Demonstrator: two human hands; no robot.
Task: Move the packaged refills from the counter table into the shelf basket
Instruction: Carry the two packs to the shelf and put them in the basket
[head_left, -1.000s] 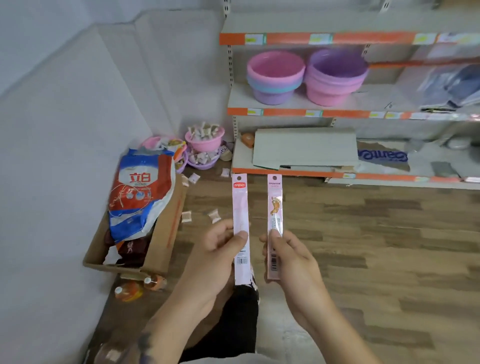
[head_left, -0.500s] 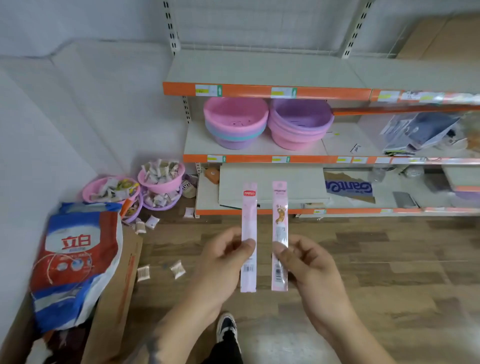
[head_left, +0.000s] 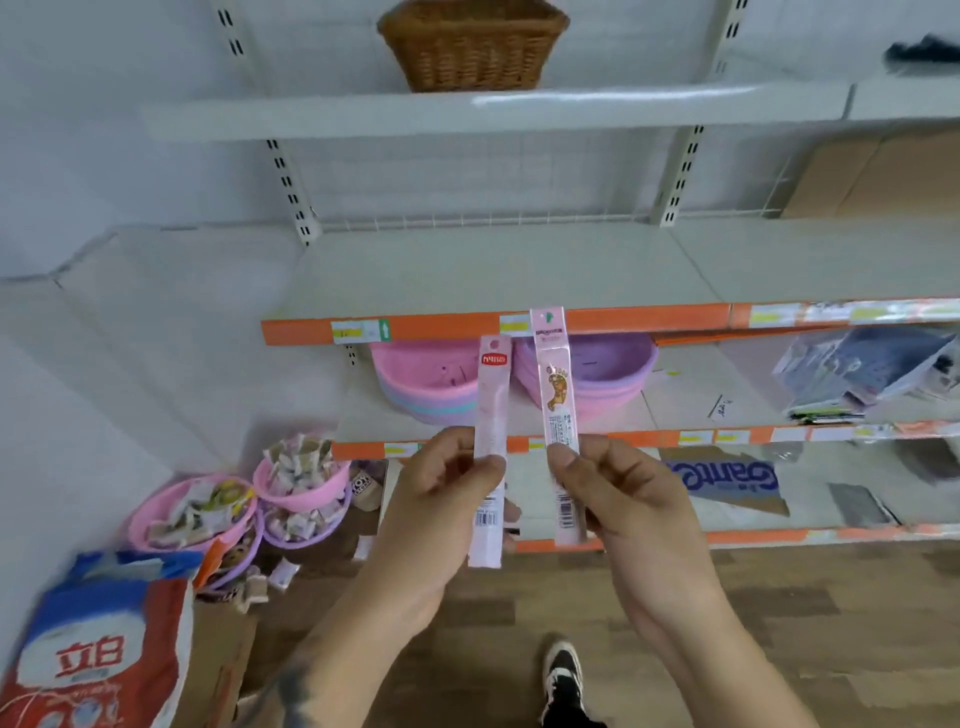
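Right now both hands are raised in front of the shelving, forearms angled up and inward, each pinching one slim pink refill pack upright. Left hand (head_left: 441, 499) grips the left refill pack (head_left: 490, 447) about mid-length, thumb across the front, other fingers curled behind; red label at its top, barcode below the thumb. Right hand (head_left: 618, 493) pinches the right refill pack (head_left: 557, 415) the same way, thumb on the front; this one has a cartoon print and sits a bit higher than the other. The two packs are side by side, near but not touching, roughly parallel.

Wicker basket (head_left: 474, 44) sits on the top shelf (head_left: 623, 106), well above both packs. Pink basins (head_left: 426, 384) and purple basins (head_left: 608, 374) are stacked on a lower shelf behind the packs. Floor-level left: small pink bowls of wrapped sweets (head_left: 298, 467), a blue-red detergent bag (head_left: 98, 649) in a cardboard box (head_left: 221, 660). One black-and-white shoe (head_left: 563, 675) on the wood floor.
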